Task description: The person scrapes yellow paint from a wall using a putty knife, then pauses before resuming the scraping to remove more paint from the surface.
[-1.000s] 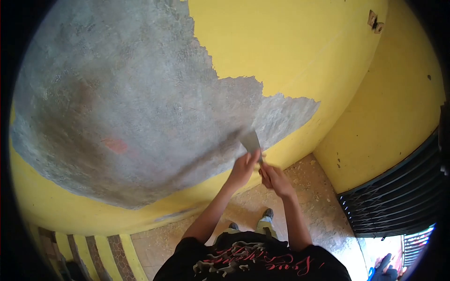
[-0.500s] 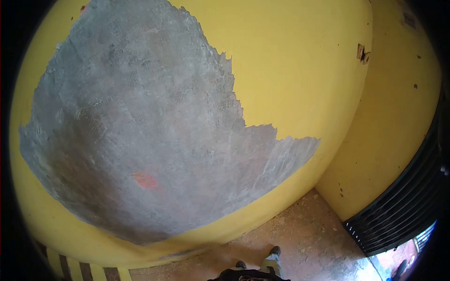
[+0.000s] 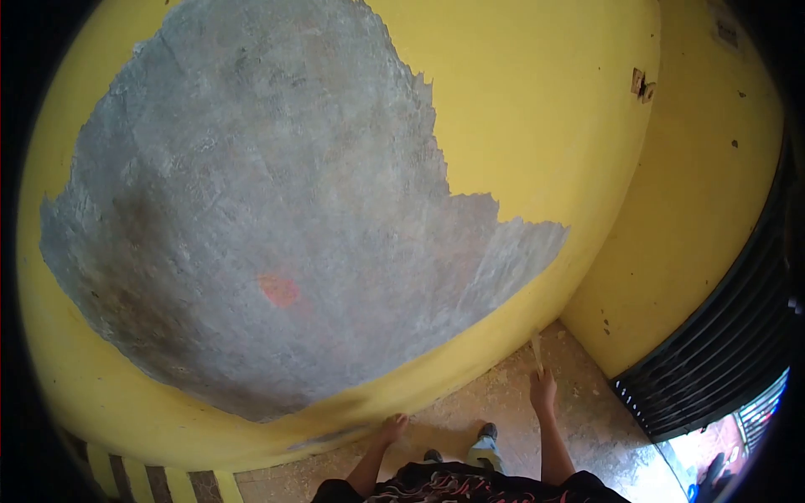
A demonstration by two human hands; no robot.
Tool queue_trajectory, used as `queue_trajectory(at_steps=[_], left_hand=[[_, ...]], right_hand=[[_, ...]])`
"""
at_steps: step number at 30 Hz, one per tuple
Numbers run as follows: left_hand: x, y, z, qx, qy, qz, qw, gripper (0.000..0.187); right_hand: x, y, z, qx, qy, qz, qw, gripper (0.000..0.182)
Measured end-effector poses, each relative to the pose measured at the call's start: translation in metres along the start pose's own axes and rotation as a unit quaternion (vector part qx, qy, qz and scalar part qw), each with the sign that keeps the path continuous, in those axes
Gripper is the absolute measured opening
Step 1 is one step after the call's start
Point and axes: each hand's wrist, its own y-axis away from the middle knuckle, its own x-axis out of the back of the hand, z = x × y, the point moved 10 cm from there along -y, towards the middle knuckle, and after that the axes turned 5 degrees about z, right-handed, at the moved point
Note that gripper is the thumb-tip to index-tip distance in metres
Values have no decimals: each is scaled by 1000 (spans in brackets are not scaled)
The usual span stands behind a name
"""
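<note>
In front of me is a yellow wall (image 3: pixel 537 117) with a large grey patch (image 3: pixel 335 218) of bare plaster, ragged along its upper right edge. My right hand (image 3: pixel 543 392) is closed around a thin, pale, strip-like thing (image 3: pixel 537 352) that points up toward the wall's foot; its kind is too small to make out. Low and left of it, my left hand (image 3: pixel 392 429) is held out near the wall's base with its fingers curled in. Whether anything is inside them is hidden. Neither hand appears to touch the grey patch.
A reddish spot (image 3: pixel 278 290) marks the plaster. A broken socket opening (image 3: pixel 642 85) sits near the corner. At right is a dark slatted metal shutter (image 3: pixel 713 360), with a bright opening below. My shoes stand on the worn brown floor (image 3: pixel 587 377). Brown stripes mark the lower left.
Both my hands and forearms have come into view from below, the right one with the pale strip-like thing. My view has tilted slightly down, so the wall patch sits higher.
</note>
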Motion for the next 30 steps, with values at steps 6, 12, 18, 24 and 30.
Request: queue_trajectory(at_steps=[6,12,18,24,30], left_hand=[[54,-15,72,32,255,47,965,46],[156,-6,182,-63,314,110,941,46],[259,-3,279,-172,332,187,908,38],[339,15,367,-274,363,244,857,34],[407,67,401,-406,413,488,653,40]], right_hand=[[34,33,-247,169,-225,-34,959,28],[40,70,-365,297,-285,-113,904,28],[46,67,-430,319,-316,-116,886,26],[58,68,-469,343,-312,-61,884,54],[48,83,-480,373,-300,-70,875,49]])
